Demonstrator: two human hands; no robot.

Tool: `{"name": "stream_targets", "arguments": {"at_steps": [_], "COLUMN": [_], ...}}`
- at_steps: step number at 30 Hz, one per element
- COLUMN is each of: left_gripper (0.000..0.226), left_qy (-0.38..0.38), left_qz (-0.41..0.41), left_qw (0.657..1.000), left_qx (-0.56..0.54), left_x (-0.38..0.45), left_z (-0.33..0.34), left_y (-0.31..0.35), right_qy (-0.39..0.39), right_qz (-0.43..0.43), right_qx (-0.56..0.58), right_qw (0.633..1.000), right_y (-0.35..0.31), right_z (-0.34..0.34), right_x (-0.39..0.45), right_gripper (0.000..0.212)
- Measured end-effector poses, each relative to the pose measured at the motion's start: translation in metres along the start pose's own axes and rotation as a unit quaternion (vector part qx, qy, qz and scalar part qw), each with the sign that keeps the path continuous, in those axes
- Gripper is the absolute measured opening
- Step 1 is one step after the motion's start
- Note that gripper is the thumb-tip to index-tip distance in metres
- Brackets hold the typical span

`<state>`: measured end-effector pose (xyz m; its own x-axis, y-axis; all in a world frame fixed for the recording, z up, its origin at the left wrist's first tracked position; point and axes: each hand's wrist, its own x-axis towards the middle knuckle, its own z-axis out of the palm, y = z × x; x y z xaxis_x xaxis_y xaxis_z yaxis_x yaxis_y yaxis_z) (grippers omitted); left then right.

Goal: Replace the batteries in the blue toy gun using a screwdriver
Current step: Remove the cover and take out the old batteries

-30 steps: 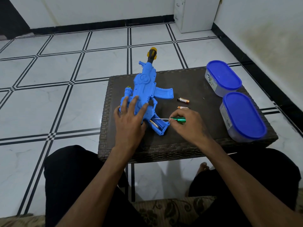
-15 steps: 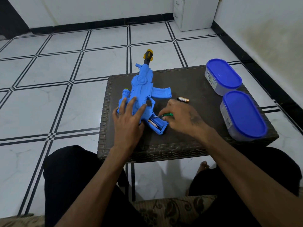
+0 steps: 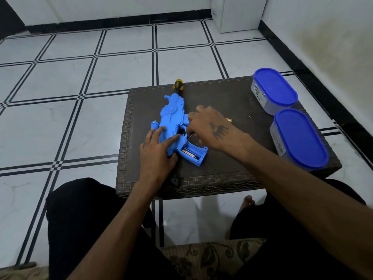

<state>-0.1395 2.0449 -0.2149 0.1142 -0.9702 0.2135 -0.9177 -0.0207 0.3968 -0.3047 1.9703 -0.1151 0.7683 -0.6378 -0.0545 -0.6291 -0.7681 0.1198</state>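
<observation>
While the right hand curls its fingers round a thin screwdriver, only the metal shaft shows, slanting down toward the open battery compartment in the grip of the blue toy gun; the handle is hidden under the palm. One battery lies in that compartment. The left hand lies flat on the gun's rear body, fingers spread and straight, pressing it onto the dark woven table. The gun lies on its side with its yellow-and-black muzzle pointing away, at the far table edge. Just past the right hand's knuckles a loose battery peeks out, mostly blocked by the hand. Two blue-lidded plastic tubs stand along the table's right side, well apart from the gun. White tiled floor surrounds it all.
</observation>
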Motion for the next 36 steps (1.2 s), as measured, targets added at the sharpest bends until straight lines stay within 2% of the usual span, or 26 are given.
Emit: {"name": "stream_targets", "arguments": {"at_steps": [4, 10, 14, 19, 25, 36], "left_gripper": [0.057, 0.056, 0.054, 0.037, 0.031, 0.033], "left_qy": [-0.013, 0.006, 0.01, 0.043, 0.052, 0.05], "left_qz": [-0.001, -0.006, 0.006, 0.025, 0.035, 0.051], "left_qw": [1.0, 0.998, 0.999, 0.997, 0.996, 0.995], "left_qx": [-0.018, -0.062, -0.038, -0.067, -0.07, -0.068], "left_x": [0.0, -0.004, -0.004, -0.003, -0.003, -0.003], "left_z": [-0.001, -0.003, 0.0, 0.0, 0.001, 0.0], "left_y": [-0.002, 0.002, 0.004, 0.005, 0.004, 0.006], "right_qy": [-0.018, -0.021, -0.017, -0.007, -0.014, 0.021], "right_qz": [-0.013, -0.027, -0.028, -0.022, -0.02, -0.004], "right_qx": [-0.023, -0.007, 0.02, 0.033, 0.03, 0.057], "right_qw": [0.999, 0.999, 0.999, 0.999, 0.999, 0.998], "right_y": [0.0, 0.004, 0.01, 0.015, 0.017, 0.029], "right_z": [-0.002, 0.001, 0.002, 0.006, 0.003, 0.008], "right_x": [0.004, 0.011, 0.011, 0.011, 0.01, 0.005], "right_gripper": [0.032, 0.029, 0.024, 0.024, 0.027, 0.021]}}
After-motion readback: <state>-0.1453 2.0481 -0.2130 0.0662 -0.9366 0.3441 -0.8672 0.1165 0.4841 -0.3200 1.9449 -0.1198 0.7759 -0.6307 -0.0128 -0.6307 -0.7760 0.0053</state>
